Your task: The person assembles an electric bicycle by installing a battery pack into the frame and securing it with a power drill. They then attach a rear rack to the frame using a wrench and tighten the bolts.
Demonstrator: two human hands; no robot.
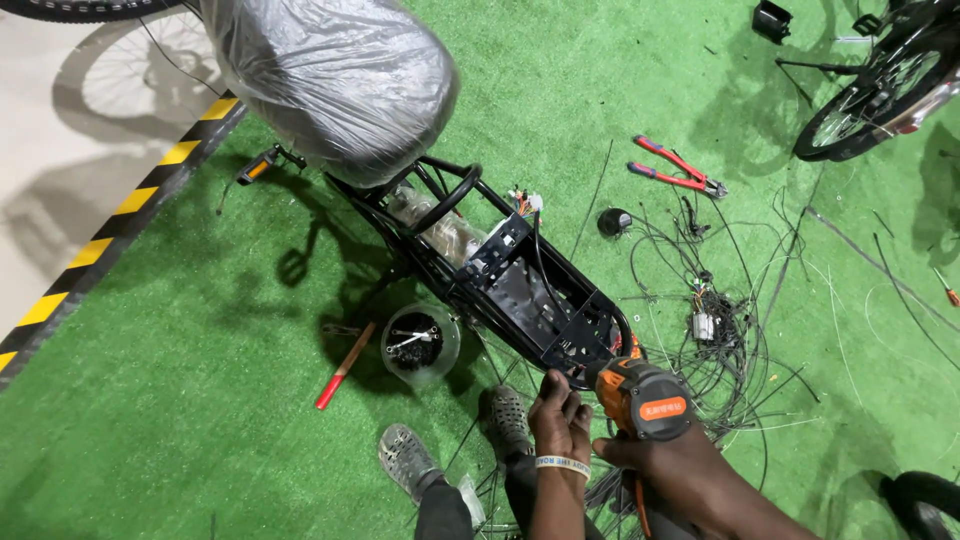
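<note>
Pressing in at the rear end of the black carrier rack (540, 300), an orange and black power drill (640, 398) is gripped in the right hand (672, 462), the fingers clenched round its handle. The drill's nose is aimed at the rack's near corner, just beside the rounded rear bar. That same corner is pinched by the left hand (560, 418), whose grip is closed on the rack's edge; a white wristband (562, 463) is worn on that wrist.

The rack is seen running away from the hands up toward a saddle wrapped in clear plastic (335, 80). To its left, a clear round tub of small parts (420, 343) is set on the green turf (200, 400), touching the bike's shadow, with a red-handled tool (342, 368) lying just beside it. Open turf is left well clear on that side, out to the yellow and black striped edge (120, 215).

On the right, room is tighter: a tangle of loose cables (710, 320) is spread close to the drill, and red-handled cutters (675, 168) are laid further off. Two grey shoes (455, 440) are planted just below the rack. A second bicycle wheel (880, 100) is seen at the far right corner.
</note>
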